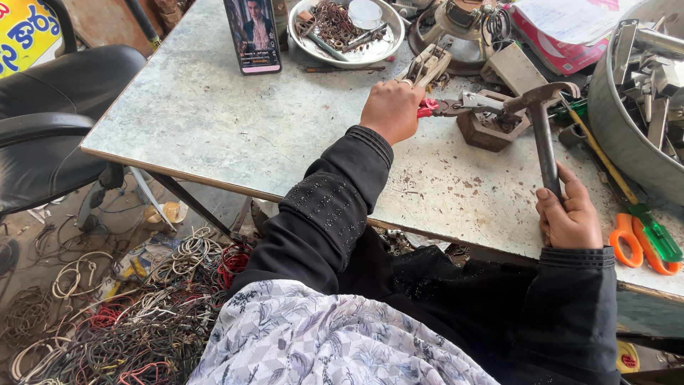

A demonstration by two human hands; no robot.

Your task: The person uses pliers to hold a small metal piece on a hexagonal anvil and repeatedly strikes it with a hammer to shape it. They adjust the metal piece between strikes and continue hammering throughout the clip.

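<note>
Left hand (390, 110) grips red-handled pliers (436, 108); right hand (568, 216) holds hammer (543, 128).

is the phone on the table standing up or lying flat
Standing up. The phone leans upright at the far edge of the table, its lit screen facing the person; what props it is hidden.

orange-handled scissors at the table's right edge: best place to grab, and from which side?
Take the scissors by the orange finger loops, coming from the near table edge. The loops face the person and lie clear; the blade end runs under a green-handled tool, toward the metal tub.
</note>
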